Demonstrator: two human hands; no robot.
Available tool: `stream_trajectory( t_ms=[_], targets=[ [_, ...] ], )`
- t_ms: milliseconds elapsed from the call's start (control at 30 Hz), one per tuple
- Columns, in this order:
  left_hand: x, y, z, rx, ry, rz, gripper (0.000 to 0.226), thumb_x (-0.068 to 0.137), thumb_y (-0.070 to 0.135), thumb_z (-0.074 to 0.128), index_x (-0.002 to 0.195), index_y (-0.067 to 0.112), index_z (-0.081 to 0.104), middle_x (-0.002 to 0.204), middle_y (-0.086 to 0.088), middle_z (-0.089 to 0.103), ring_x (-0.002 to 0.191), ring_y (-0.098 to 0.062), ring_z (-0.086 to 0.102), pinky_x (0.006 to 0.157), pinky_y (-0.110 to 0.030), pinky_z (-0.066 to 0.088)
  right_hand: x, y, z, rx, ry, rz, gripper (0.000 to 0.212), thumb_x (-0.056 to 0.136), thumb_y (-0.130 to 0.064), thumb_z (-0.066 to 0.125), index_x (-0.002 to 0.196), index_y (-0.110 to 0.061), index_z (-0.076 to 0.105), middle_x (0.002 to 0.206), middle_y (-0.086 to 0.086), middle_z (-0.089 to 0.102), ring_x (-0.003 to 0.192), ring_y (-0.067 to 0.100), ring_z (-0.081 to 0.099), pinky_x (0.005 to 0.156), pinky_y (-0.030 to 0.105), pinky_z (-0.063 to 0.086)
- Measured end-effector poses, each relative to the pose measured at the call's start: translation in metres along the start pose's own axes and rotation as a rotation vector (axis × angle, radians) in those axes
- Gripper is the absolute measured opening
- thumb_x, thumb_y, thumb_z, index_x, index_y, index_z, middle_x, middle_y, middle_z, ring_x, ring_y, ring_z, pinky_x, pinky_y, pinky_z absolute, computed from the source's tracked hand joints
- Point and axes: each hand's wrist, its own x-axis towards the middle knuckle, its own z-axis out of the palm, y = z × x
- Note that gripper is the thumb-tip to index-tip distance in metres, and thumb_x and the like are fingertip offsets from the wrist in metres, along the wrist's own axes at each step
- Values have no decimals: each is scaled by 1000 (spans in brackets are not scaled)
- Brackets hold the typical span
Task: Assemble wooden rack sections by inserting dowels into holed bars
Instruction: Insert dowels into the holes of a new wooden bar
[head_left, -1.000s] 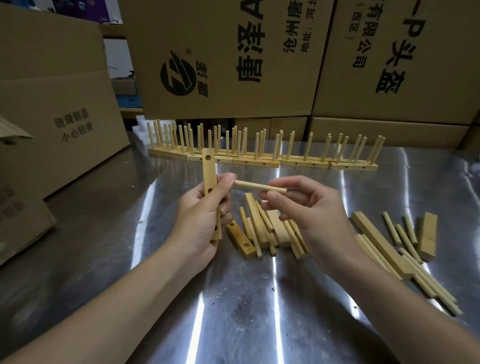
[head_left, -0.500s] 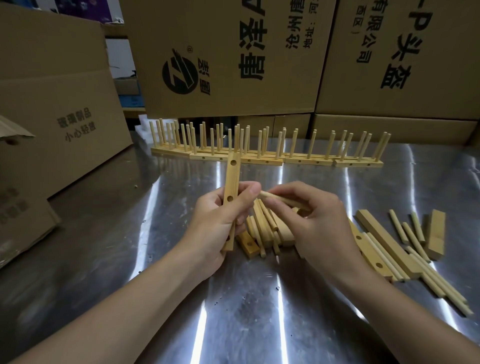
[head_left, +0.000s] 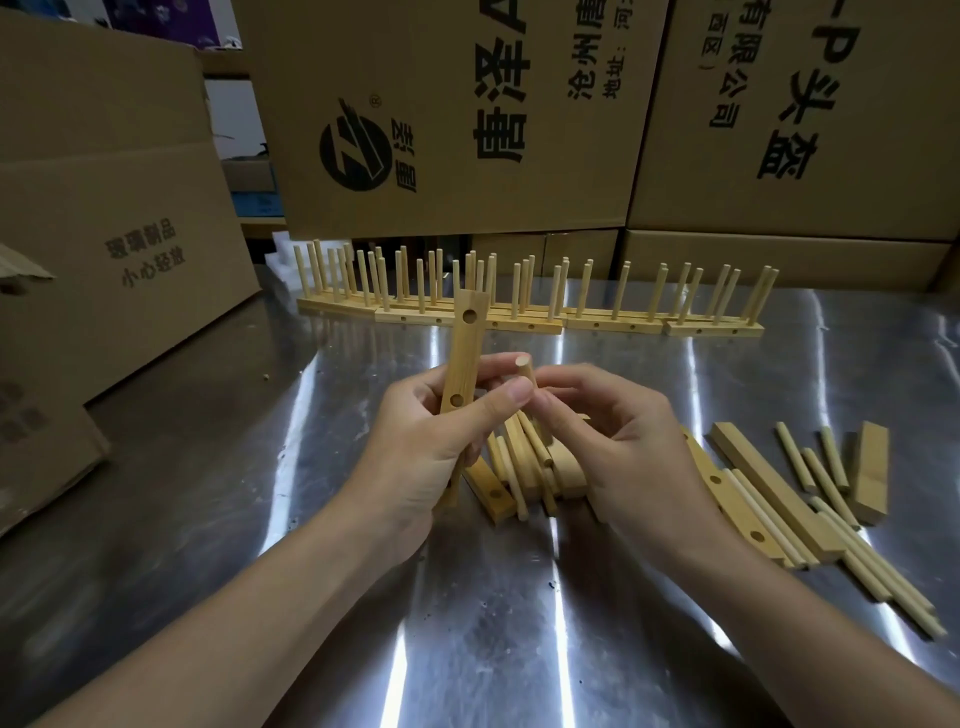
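A shiny steel table (head_left: 208, 519) stands in front of stacked cardboard boxes (head_left: 441, 130). Above it, the left hand (head_left: 426, 457) grips a bar (head_left: 464, 358) upright and leaning slightly. Its fingers curl behind the bar and its thumb lies across the front, just beside the lower hole (head_left: 457, 400). The top hole (head_left: 470, 316) stands clear above the fist. Right beside that thumb tip, the right hand (head_left: 623, 447) pinches a dowel (head_left: 523, 366) between its fingertips, the round end tilted up and not yet in either hole. Whether the dowel touches the bar's edge cannot be told.

The step in hand looks like seating this dowel in the lower hole. To do it well, the thumb likely needs to slide off the hole's rim first, since it sits close enough to block the way. The dowel should be swung square to the bar's face before it goes in; entered askew, it may jam or chip the rim. A short pinch near the tip gives aim. A push with a slight twist should then drive it home, while the left hand braces the bar from behind.

Directly under both hands lies a pile (head_left: 519, 467) of loose bars and dowels, and more stock (head_left: 774, 488) lies to the outside of the right hand. Well beyond the hands, near the boxes, finished sections (head_left: 524, 325) stand in a row with their dowels upright.
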Motion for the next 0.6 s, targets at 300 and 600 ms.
stream_trajectory(
  t_ms=[300,600],
  targets=[
    [0,11,3,205,-24,-123,60,104,69,42,108,19,76,100,19,71,132,-15,53,117,-59,36,2,0,-11,-347,100,-132,6,103,-42,66,107,-39,62,66,2,50,54,15,47,48,31,40],
    [-4,12,7,254,-131,-81,60,108,62,38,70,19,57,69,7,50,61,1,49,68,-29,37,3,2,-14,-467,129,-145,15,101,-51,62,108,-38,62,63,-12,48,55,10,45,49,31,40]
  ],
)
